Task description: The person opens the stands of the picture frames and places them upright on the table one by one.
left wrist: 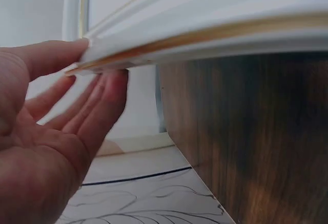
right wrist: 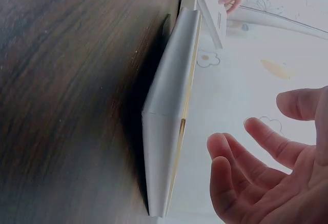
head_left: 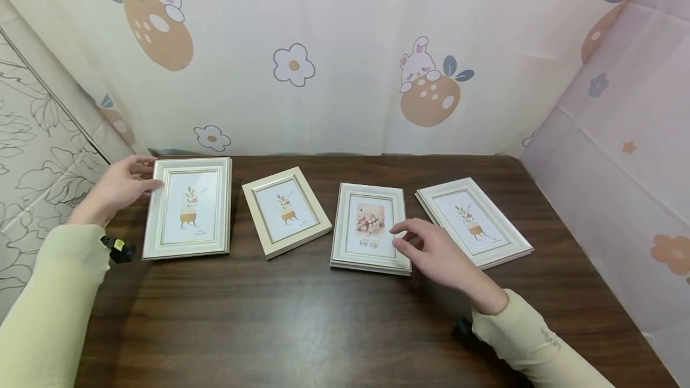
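White frame (head_left: 187, 208) in pinching left fingers (left wrist: 104, 106), right fingers (head_left: 412, 227) loosely curved over another frame (head_left: 369, 229).

Diffuse light leaves the head view bright and mostly crisp, with a pale glare on the near middle of the table (head_left: 242, 322). The left wrist view is dimmer: above the table, the tilted frame (left wrist: 230, 34) looks soft and greyish. In the right wrist view, dark shadow hugs the table beneath the nearest frame (right wrist: 166, 111), while the curtain (right wrist: 256, 80) behind the table washes out.
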Demonstrator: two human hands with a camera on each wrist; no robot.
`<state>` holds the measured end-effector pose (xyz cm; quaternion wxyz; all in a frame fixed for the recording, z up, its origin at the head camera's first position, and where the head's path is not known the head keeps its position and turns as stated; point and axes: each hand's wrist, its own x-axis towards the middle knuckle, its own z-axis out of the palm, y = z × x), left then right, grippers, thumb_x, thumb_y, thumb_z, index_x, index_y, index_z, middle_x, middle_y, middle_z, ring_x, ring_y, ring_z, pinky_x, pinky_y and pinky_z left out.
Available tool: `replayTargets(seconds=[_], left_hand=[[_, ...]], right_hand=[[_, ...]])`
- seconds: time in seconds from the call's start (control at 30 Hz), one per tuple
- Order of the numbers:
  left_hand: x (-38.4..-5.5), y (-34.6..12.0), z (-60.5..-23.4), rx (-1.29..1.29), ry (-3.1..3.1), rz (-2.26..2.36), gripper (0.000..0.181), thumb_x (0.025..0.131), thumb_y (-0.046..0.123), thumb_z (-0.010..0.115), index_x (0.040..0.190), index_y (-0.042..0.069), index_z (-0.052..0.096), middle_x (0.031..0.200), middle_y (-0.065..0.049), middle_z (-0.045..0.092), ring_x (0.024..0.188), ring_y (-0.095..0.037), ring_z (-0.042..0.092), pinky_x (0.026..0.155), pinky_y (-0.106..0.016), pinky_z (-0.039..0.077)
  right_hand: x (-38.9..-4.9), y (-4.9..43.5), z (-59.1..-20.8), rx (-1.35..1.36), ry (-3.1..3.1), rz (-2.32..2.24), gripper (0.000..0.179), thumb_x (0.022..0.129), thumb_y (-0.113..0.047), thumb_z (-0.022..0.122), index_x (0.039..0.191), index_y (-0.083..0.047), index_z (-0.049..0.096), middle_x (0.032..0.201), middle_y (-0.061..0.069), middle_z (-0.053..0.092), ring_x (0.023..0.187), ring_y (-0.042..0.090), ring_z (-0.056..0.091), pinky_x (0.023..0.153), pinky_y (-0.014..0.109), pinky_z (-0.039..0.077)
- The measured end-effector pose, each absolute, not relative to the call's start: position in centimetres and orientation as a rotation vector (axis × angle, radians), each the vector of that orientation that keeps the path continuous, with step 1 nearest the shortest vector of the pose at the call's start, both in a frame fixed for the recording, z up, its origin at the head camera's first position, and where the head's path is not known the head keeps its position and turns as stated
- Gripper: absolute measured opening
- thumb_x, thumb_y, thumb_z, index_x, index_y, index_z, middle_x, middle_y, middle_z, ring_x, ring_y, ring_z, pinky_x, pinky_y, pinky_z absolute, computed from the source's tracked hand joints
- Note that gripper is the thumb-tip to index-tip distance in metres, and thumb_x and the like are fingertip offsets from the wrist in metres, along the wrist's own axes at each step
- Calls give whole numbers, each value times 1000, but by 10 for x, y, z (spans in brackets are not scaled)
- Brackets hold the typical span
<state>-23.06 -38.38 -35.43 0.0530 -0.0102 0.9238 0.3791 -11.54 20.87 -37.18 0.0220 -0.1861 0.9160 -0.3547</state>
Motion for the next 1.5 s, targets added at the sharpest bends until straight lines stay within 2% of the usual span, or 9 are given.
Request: replayTargets(seconds=[0.1,0.2,0.3,0.4,0.5,0.73,1.03,1.3,1.5], left_hand=[[-227,-385,-356,-14,2856,1178,70,98,17,64,152,-3,25,141,-36,41,96,-19,63,79,-37,58],[-223,-385,-356,-1,2874,1223,73,98,18,64,155,1,22,144,-35,40,92,-1,56,78,-31,58],[-218,-384,-355,18,2873,1300,73,99,16,63,157,7,21,145,-32,40,94,3,51,76,-26,57],[-214,-384,-355,57,2901,1352,66,100,13,61,156,7,26,140,-27,44,93,8,51,72,-23,56],[-212,-384,-355,91,2938,1390,58,100,12,60,151,7,34,129,-16,48,90,11,54,68,-21,54],[-204,-381,-352,-28,2901,1571,47,97,19,66,139,24,47,118,6,51,94,8,56,70,-15,53],[-196,-375,-345,-182,2925,1691,33,95,32,66,126,29,54,115,12,54,95,6,57,66,-14,52],[-189,-370,-339,-314,2907,1824,25,94,35,67,116,26,60,110,15,58,86,1,58,62,-14,53],[-186,-368,-340,-291,2856,1960,20,94,27,68,112,23,62,110,17,60,83,3,61,60,-15,53]], right_hand=[[-117,210,-372,-563,2835,-1110,22,98,-20,65,116,-8,67,110,5,66,84,16,67,75,36,54],[-119,213,-371,-550,2852,-1116,21,98,-20,65,116,-8,67,106,5,68,83,17,67,74,37,54],[-122,216,-368,-535,2880,-1107,22,99,-21,64,116,-8,67,106,4,68,83,18,67,73,38,54],[-125,219,-365,-520,2899,-1090,23,99,-23,63,117,-9,67,110,5,69,85,18,67,74,38,53],[-126,222,-362,-498,2905,-1078,25,100,-24,63,120,-9,66,115,7,68,89,21,67,76,40,54],[-126,223,-361,-481,2894,-1084,27,99,-24,63,121,-8,66,114,6,67,88,21,66,73,38,53],[-122,225,-378,-537,2862,-1096,22,98,-18,65,116,-6,66,106,5,68,81,16,65,73,36,54],[-118,225,-382,-546,2853,-1095,21,98,-20,65,115,-7,67,106,3,68,86,16,66,77,37,54],[-116,224,-385,-574,2836,-1108,21,99,-23,64,114,-8,67,107,3,67,87,14,65,76,36,54]])
